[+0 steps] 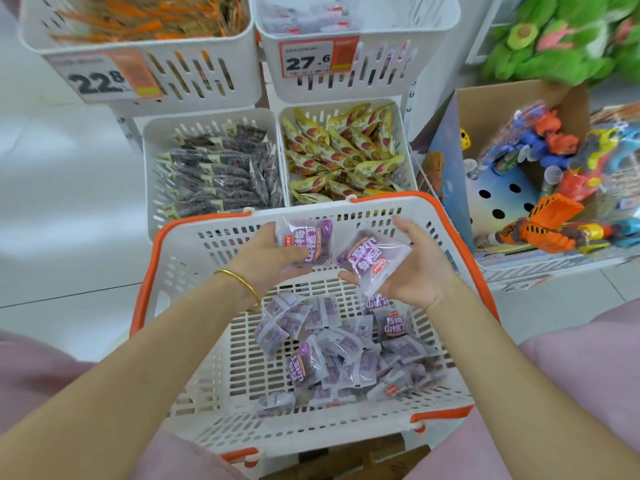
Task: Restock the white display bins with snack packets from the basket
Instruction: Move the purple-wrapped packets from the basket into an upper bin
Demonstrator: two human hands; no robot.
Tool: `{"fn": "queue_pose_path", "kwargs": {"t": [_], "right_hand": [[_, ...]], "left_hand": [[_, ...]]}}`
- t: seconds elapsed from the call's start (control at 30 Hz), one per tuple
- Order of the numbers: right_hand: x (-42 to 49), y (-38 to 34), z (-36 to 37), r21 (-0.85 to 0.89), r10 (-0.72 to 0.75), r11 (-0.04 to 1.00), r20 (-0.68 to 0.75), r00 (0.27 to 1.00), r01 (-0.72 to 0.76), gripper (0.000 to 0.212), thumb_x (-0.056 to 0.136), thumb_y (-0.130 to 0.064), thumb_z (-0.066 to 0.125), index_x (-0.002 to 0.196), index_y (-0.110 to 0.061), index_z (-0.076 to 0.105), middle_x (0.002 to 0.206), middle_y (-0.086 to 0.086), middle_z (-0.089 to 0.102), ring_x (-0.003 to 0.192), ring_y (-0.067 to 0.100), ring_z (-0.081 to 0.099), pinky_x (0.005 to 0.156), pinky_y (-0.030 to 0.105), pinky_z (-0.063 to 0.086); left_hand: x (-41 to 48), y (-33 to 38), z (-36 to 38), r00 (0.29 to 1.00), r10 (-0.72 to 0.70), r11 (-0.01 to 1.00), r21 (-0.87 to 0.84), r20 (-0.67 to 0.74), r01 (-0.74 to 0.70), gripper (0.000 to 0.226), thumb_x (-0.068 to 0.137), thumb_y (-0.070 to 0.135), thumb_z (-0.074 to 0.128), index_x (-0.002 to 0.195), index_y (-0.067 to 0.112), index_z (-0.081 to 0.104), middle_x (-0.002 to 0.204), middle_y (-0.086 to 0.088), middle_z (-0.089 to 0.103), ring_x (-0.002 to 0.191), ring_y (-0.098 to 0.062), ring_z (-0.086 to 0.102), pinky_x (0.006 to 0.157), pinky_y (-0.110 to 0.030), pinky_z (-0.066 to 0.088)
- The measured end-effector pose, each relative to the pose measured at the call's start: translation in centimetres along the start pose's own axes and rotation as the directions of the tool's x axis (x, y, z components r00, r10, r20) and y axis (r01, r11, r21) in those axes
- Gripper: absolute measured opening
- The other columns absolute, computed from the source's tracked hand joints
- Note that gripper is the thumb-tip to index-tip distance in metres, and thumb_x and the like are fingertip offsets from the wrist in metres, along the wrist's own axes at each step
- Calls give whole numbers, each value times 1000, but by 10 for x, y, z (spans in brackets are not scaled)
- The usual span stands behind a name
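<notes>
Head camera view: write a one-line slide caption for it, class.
Left hand and right hand hold purple packets over the basket in front of stocked white bins.

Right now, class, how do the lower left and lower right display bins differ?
Contents: the lower left bin holds dark packets, the lower right bin yellow packets. Arrangement: the lower left bin's lie in neat overlapping rows; the lower right bin's are heaped loosely. Both are white, slotted plastic.
</notes>
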State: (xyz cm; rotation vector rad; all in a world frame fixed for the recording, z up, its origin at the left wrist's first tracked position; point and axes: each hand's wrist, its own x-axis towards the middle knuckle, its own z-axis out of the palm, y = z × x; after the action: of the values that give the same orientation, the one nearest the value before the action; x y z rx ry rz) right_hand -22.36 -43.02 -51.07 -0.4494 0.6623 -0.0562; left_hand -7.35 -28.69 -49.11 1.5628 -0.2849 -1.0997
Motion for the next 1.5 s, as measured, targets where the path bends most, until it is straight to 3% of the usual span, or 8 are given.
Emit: {"fn": "queue_pose_path", "kwargs": {"t": [0.13,0.33,0.63,1.0,1.13,1.3,1.4,1.5], "right_hand": [[-3,-1,4,-2,-28,1000,96,995,28,52,76,-37,66,117,-6,62,124,19,61,113,37,59,93,60,44],[3,-2,8,-283,-258,941,-245,935,185,23,84,6,59,105,-3,55,85,13,70,71,23,70,63,35,60],[-10,-22,1,-786,-357,585,-29,934,199,14,84,-15,67,97,-11,65,74,-2,65,58,4,57,52,21,45],[-1,-5,24,-673,-413,635,119,903,379,23,73,-21,71,96,-19,68,75,-10,68,64,7,56,51,22,47],[1,-2,26,-623,-478,650,110,872,434,23,75,-23,69,97,-20,67,79,-5,69,65,10,60,50,21,47],[-1,-15,29,-711,-512,532,161,844,459,62,73,-34,71,131,-38,49,121,-21,57,86,6,64,61,22,52],[-8,-54,41,-788,-360,469,241,901,398,77,79,-23,71,141,-41,30,103,-46,51,97,4,66,60,26,56],[-11,-105,60,-834,-309,395,274,911,384,63,77,-10,74,132,-27,47,103,-24,65,87,21,70,57,33,58]], "left_hand": [[-1,1,-4,1000,-7,994,-106,19,9,37,89,-7,51,124,2,47,108,-14,62,89,-22,64,79,-31,56],[-1,2,-3,1000,-30,996,-84,3,30,41,88,-6,55,126,-2,41,119,-23,58,88,-27,65,76,-35,58],[8,8,-11,924,326,787,598,-200,-149,41,83,27,68,114,15,44,87,-1,56,74,-21,58,71,-34,51],[4,12,2,992,95,985,136,83,-105,66,79,62,53,106,3,63,92,-22,61,82,-25,53,72,-32,45],[2,12,11,966,117,965,206,230,-166,52,65,31,77,109,15,55,105,-6,66,98,-24,63,86,-34,53],[6,23,14,930,262,830,432,259,-354,48,73,14,76,112,21,49,104,3,62,92,-8,61,74,-13,50],[14,51,19,878,369,711,516,304,-477,52,71,16,79,114,25,50,107,10,60,94,-4,59,77,-12,48],[32,94,34,801,500,557,585,329,-589,60,66,20,83,115,28,48,105,18,56,98,-4,56,82,-9,46]]}}
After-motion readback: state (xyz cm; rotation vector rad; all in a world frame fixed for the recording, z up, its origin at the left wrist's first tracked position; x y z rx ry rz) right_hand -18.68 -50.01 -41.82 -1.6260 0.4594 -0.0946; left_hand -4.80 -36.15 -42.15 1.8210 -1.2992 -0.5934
